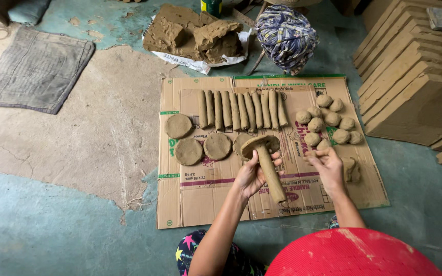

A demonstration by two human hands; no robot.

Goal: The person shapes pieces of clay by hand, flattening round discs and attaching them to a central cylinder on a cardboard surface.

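Left hand grips mushroom-shaped clay piece by its rolled stem; right hand loosely curled above flattened cardboard, holding nothing visible; matte clay rolls, discs, balls nearby

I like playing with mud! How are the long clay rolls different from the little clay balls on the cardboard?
The long brown clay rolls are stretched-out sticks; the small brown clay balls are round lumps. The rolls lie side by side in one neat row; the balls sit in a loose cluster. Both are the same brown clay, resting on the flattened cardboard.
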